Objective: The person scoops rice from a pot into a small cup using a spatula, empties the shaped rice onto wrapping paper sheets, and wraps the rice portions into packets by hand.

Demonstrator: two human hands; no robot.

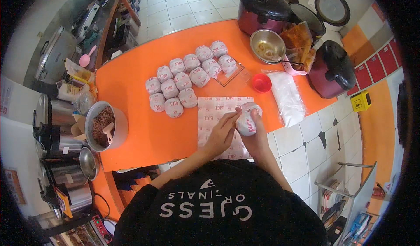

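My right hand [256,142] is wrapped round a paper-wrapped round bundle [246,122], white with red print, lifted over the near edge of the orange table. From the left, my left hand [220,135] presses its fingers against the bundle's side, pinching the paper there. What the bundle contains is hidden. Beneath both hands lies a flat stack of printed wrapping sheets [210,114]. Farther off, several similar wrapped bundles [180,81] sit in rows, one group touching another.
At the left stands a pot of brownish rice [123,125] with a pink scoop [108,133]. A red bowl [261,83] and a pack of clear plastic bags [287,98] lie to the right. Beyond are a metal bowl [253,52] and dark red rice cookers [331,71].
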